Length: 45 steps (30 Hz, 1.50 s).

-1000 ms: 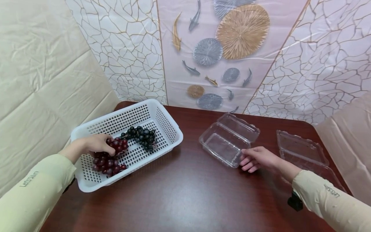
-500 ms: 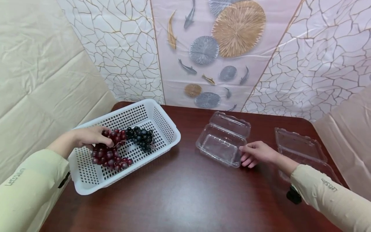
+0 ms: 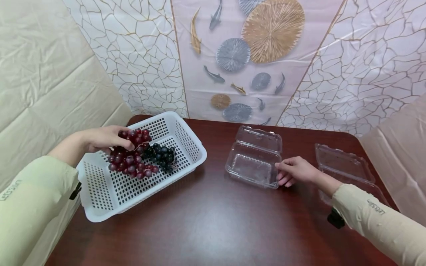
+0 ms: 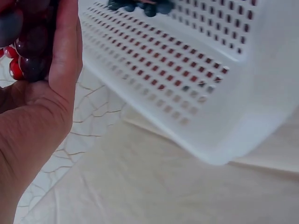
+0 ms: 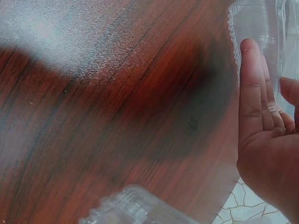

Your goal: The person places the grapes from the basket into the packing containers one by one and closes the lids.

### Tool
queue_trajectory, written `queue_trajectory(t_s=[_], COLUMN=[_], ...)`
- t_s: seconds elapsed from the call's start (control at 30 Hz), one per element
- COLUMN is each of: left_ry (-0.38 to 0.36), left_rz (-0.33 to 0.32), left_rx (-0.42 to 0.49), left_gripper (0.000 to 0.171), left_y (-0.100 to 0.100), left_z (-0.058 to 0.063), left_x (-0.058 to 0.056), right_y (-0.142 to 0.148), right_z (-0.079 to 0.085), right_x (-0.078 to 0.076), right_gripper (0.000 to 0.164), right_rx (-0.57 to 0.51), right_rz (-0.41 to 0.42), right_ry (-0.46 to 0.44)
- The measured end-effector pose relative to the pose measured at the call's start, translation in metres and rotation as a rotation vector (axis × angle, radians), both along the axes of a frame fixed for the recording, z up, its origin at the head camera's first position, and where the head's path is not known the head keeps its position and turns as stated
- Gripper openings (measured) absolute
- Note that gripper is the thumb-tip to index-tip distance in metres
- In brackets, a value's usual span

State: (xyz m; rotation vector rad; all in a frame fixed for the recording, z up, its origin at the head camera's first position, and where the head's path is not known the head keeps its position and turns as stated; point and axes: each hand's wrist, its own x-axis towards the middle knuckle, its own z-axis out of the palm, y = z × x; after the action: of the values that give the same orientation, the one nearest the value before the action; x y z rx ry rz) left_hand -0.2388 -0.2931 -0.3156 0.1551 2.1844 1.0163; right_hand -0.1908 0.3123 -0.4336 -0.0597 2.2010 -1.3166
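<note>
My left hand (image 3: 103, 139) grips a bunch of red grapes (image 3: 133, 162) from above, over the white perforated basket (image 3: 186, 138). The bunch hangs partly in front of a bunch of black grapes (image 3: 163, 155) lying inside. In the left wrist view, dark red grapes (image 4: 32, 44) press against the palm. My right hand (image 3: 294, 170) pinches the right edge of an open clear plastic clamshell container (image 3: 254, 164), whose hinged lid lies toward the back. The right wrist view shows straight fingers (image 5: 252, 98) along the container's side, with the thumb opposite.
Another open clear clamshell container (image 3: 344, 164) sits at the table's right edge. The brown wooden table (image 3: 206, 225) is bounded by a patterned cloth wall (image 3: 233, 96) behind and beige cloth at both sides.
My left hand has raised the red grapes and shifted them slightly toward the back, across the black bunch. The container at my right hand has turned and moved a little left.
</note>
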Motion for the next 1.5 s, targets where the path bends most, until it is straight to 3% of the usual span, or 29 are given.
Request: queue_trajectory(t_s=[0.4, 0.73, 1.0, 1.23, 1.5], left_ry=[0.022, 0.052, 0.042, 0.06, 0.02], left_rz=[-0.003, -0.045, -0.083, -0.135, -0.135], left_rx=[0.08, 0.099, 0.111, 0.123, 0.179], left_gripper=[0.074, 0.068, 0.074, 0.049, 0.047], left_y=[0.036, 0.085, 0.14, 0.187, 0.235], left_z=[0.028, 0.042, 0.044, 0.041, 0.031], left_x=[-0.016, -0.029, -0.036, -0.039, -0.039], right_y=[0.0, -0.003, -0.003, -0.005, -0.007], right_z=[0.002, 0.002, -0.001, 0.0, 0.001], right_x=[-0.007, -0.014, -0.017, -0.017, -0.016], right_gripper=[0.045, 0.041, 0.04, 0.041, 0.04], right_rx=[0.018, 0.044, 0.064, 0.069, 0.067], right_rz=[-0.006, 0.006, 0.023, 0.016, 0.012], right_ry=[0.018, 0.032, 0.044, 0.042, 0.037])
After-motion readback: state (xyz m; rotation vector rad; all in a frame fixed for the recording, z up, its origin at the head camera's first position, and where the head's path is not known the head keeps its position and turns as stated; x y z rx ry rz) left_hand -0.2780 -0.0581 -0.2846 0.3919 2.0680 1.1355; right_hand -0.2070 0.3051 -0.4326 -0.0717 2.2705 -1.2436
